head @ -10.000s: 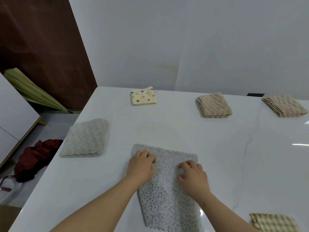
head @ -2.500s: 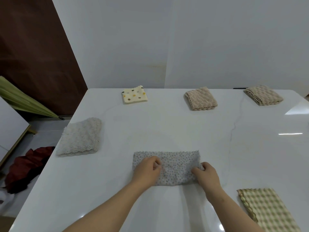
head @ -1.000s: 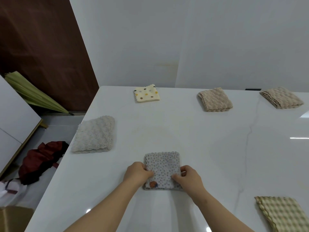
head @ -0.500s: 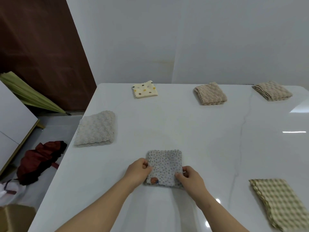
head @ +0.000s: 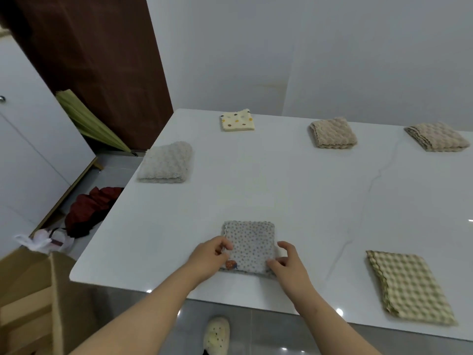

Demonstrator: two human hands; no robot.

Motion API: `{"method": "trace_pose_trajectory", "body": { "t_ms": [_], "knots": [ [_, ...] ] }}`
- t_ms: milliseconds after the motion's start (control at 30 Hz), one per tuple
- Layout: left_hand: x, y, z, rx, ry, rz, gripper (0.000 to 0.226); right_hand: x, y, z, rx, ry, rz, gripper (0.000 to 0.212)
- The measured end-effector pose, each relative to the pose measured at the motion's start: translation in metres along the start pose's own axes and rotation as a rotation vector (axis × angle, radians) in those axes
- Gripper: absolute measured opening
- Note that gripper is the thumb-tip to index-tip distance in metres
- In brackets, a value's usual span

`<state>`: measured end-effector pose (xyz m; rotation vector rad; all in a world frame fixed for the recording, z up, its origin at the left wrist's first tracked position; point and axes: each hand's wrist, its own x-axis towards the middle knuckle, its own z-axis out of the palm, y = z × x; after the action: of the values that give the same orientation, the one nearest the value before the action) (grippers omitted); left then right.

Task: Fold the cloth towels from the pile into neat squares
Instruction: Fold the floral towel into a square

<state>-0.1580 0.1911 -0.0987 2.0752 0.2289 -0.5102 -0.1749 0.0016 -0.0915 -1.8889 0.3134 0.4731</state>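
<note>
A grey dotted towel [head: 252,243] lies folded into a small square near the front edge of the white table [head: 294,190]. My left hand [head: 211,257] pinches its near left corner, beside a small orange patch on the cloth. My right hand [head: 288,266] rests at the near right corner, thumb on the cloth and fingers spread beside it. Folded towels lie around the table: a fluffy white towel [head: 166,162] at the left edge, a cream polka-dot towel [head: 236,120] at the back, two beige towels [head: 332,133] [head: 437,137] at the back right, and a green checked towel [head: 409,285] at the front right.
Off the table's left edge a dark red cloth [head: 89,208] lies on the floor beside a white cabinet [head: 33,139], with a green folded item [head: 89,119] leaning behind. A cardboard box [head: 28,303] stands at lower left. A slipper [head: 216,334] shows below the table edge.
The towel went from a wide sheet to a strip, then to a small square. In the last half second my right fingers have opened off its right edge; the camera tilted down.
</note>
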Motion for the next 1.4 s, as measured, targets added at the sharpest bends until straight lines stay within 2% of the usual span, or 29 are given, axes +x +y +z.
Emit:
{"method": "trace_pose_trajectory", "body": {
  "t_ms": [167,267,367,467,533,667,800,867,967,1133,1267,1400],
  "knots": [
    [-0.020,-0.009,0.001,-0.047,0.055,-0.016,0.035,-0.016,0.008,0.008,-0.053,0.010,-0.025,0.019],
    [-0.028,-0.014,-0.004,-0.044,0.066,-0.018,0.038,-0.022,0.011,0.016,-0.148,0.029,-0.037,0.022],
    [-0.030,-0.018,-0.013,0.032,0.023,0.028,0.036,-0.026,0.007,0.025,-0.269,0.019,-0.048,0.026],
    [-0.029,-0.021,-0.019,0.066,-0.043,0.056,0.018,-0.026,-0.001,0.035,-0.355,0.006,-0.039,0.023],
    [-0.027,-0.022,-0.018,0.076,-0.055,0.066,0.013,-0.028,-0.003,0.041,-0.360,-0.002,-0.032,0.020],
    [-0.023,-0.029,-0.026,0.094,-0.062,0.078,0.024,-0.030,-0.011,0.053,-0.297,0.051,0.019,0.024],
    [-0.021,-0.042,-0.045,0.133,-0.036,0.103,0.019,-0.034,-0.012,0.065,-0.194,0.114,0.077,0.024],
    [-0.021,-0.047,-0.053,0.089,-0.023,0.069,0.031,-0.035,-0.011,0.071,-0.182,0.163,0.096,0.019],
    [-0.020,-0.048,-0.058,0.045,-0.038,-0.004,0.038,-0.036,-0.013,0.080,-0.198,0.180,0.106,0.015],
    [-0.024,-0.057,-0.057,0.137,-0.034,0.081,0.024,-0.040,-0.011,0.090,-0.237,0.193,0.087,0.022],
    [-0.031,-0.065,-0.060,0.195,-0.058,0.129,0.033,-0.040,-0.011,0.092,-0.297,0.200,0.063,0.026],
    [-0.034,-0.069,-0.065,0.224,-0.116,0.137,0.028,-0.042,-0.012,0.093,-0.366,0.174,0.040,0.026]
  ]
}}
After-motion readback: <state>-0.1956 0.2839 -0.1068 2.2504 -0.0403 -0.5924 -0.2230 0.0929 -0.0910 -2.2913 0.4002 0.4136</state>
